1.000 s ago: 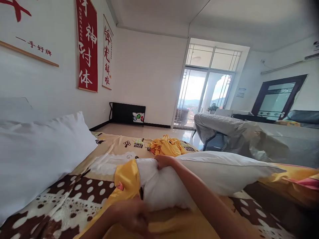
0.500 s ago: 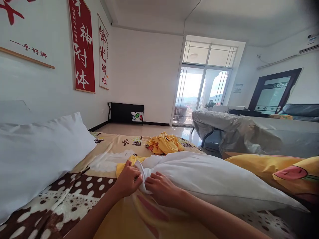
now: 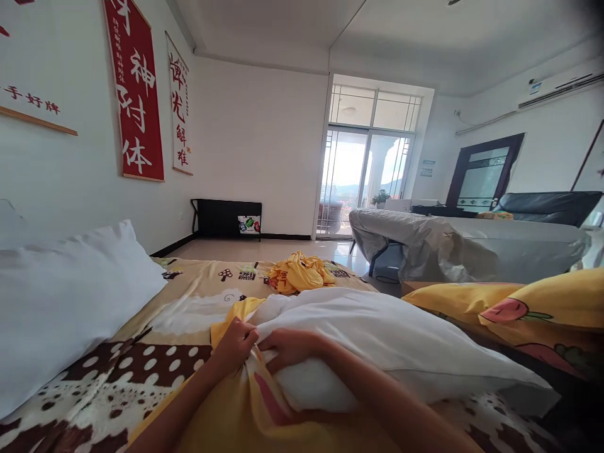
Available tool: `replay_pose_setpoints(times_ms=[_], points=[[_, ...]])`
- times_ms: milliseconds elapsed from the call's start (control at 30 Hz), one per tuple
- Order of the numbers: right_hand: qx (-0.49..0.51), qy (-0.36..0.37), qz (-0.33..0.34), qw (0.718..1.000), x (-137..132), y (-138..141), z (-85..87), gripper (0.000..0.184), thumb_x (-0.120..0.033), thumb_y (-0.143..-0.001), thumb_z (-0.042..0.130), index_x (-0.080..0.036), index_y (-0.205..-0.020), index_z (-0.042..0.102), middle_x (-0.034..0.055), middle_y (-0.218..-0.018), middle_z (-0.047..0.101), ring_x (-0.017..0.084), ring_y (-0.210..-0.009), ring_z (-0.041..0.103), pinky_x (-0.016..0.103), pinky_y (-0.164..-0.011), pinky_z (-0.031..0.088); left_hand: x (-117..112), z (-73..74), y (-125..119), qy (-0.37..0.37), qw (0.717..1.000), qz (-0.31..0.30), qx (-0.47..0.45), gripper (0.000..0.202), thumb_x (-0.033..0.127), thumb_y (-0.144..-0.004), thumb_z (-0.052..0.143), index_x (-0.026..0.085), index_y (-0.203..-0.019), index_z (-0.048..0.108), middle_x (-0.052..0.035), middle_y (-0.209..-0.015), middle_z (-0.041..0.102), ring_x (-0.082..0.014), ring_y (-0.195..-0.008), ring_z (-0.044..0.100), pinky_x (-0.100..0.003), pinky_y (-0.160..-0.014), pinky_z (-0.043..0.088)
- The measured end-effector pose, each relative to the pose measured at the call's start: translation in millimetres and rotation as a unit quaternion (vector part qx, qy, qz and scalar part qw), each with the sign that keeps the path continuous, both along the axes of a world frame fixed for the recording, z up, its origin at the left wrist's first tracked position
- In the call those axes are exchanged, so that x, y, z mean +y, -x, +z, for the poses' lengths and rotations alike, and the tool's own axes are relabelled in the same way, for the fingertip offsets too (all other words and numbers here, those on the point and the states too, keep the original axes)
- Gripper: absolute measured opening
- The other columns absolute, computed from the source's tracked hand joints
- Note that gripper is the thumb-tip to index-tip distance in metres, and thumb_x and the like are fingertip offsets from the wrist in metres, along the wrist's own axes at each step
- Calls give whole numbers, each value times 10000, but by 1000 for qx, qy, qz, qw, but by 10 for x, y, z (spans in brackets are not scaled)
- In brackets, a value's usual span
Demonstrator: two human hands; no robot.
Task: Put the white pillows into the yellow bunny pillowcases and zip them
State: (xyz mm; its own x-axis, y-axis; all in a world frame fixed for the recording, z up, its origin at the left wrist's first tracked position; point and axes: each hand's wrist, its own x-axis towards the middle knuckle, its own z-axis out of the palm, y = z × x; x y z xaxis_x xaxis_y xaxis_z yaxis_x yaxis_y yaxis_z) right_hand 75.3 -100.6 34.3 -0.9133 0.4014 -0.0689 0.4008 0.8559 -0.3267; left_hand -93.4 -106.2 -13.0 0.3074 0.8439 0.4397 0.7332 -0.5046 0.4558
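Note:
A plump white pillow (image 3: 377, 321) lies before me, its near end partly inside a yellow pillowcase (image 3: 212, 415) with pink printed shapes. My left hand (image 3: 237, 346) is closed, pinching the yellow cloth at the pillowcase's edge. Just to its right, my right hand (image 3: 290, 348) has its fingers curled into the near end of the white pillow; the fingertips are partly hidden. Below the right wrist, white filling cloth bulges out beside the yellow fabric. The hands are close together, almost touching.
A patterned brown and cream blanket (image 3: 155, 365) spreads beneath. Another white pillow (image 3: 70, 302) rests at left, a crumpled yellow cloth (image 3: 299, 272) lies farther back, and a yellow printed pillow (image 3: 552, 302) sits at right. Beyond stands a plastic-covered table (image 3: 472, 245).
The white flap between my hands has gone down and yellow cloth now shows at the left hand. My right hand has turned and pushed in toward the pillow's end. The view has shifted right.

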Motion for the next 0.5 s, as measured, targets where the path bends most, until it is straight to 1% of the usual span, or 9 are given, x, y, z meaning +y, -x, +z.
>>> replay_pose_setpoints(times_ms=[67, 100, 167, 200, 233, 300, 367, 433, 500], points=[[1, -56, -15, 998, -187, -280, 43, 514, -251, -767, 677, -212, -1264, 553, 70, -1284, 578, 222, -1148, 532, 351, -1002, 387, -2, -175, 112, 30, 1000, -2, 9, 334, 346, -781, 262, 200, -483, 228, 15, -459, 322, -133, -558, 344, -296, -662, 338], [7, -107, -43, 993, -288, -427, 28, 642, -302, -752, 696, -240, -1349, 470, 90, -1412, 460, 258, -1264, 433, 403, -1066, 311, -18, -248, 152, 43, 999, -5, 15, 336, 343, -778, 276, 200, -477, 233, 12, -461, 332, -137, -573, 354, -290, -658, 338], [-27, -196, -97, 975, -461, -700, -88, 900, -351, -669, 761, -283, -1446, 313, 115, -1527, 259, 339, -1371, 253, 501, -1091, 226, -68, -333, 197, 70, 997, -19, 29, 347, 336, -767, 325, 195, -461, 236, 8, -456, 351, -141, -593, 363, -282, -665, 341], [-46, -234, -124, 963, -518, -811, -185, 1006, -356, -614, 798, -295, -1464, 264, 130, -1537, 222, 374, -1373, 224, 530, -1080, 219, -101, -336, 203, 81, 996, -29, 34, 362, 335, -759, 361, 191, -450, 239, 10, -446, 355, -139, -591, 357, -283, -681, 342], [-66, -266, -138, 952, -551, -899, -296, 1053, -352, -588, 813, -310, -1471, 239, 144, -1516, 260, 394, -1348, 258, 540, -1055, 243, -141, -312, 198, 89, 994, -44, 46, 381, 333, -754, 396, 186, -437, 244, 14, -431, 356, -133, -576, 343, -289, -710, 345], [-87, -315, -126, 937, -542, -991, -515, 956, -317, -669, 760, -353, -1465, 232, 131, -1366, 460, 343, -1214, 435, 473, -969, 345, -246, -195, 151, 94, 987, -85, 96, 421, 336, -762, 450, 176, -409, 287, 23, -399, 366, -115, -525, 300, -315, -787, 344], [-89, -343, -76, 932, -455, -973, -632, 739, -231, -809, 613, -394, -1441, 266, 64, -1123, 595, 230, -985, 558, 341, -812, 410, -391, -24, 51, 91, 970, -138, 177, 448, 366, -793, 475, 172, -397, 395, 22, -389, 424, -102, -478, 283, -346, -842, 337], [-92, -358, -44, 928, -322, -878, -570, 609, -145, -867, 494, -397, -1399, 339, 21, -967, 619, 162, -797, 567, 267, -659, 376, -552, 160, -95, 78, 944, -184, 261, 449, 420, -798, 512, 175, -422, 515, 4, -411, 512, -101, -446, 319, -361, -859, 349], [-99, -371, -60, 921, -174, -752, -338, 527, -123, -879, 453, -367, -1345, 422, 21, -911, 625, 144, -709, 555, 258, -588, 325, -671, 350, -261, 46, 925, -209, 315, 378, 443, -740, 595, 178, -471, 594, -16, -457, 586, -115, -445, 390, -367, -869, 365]])
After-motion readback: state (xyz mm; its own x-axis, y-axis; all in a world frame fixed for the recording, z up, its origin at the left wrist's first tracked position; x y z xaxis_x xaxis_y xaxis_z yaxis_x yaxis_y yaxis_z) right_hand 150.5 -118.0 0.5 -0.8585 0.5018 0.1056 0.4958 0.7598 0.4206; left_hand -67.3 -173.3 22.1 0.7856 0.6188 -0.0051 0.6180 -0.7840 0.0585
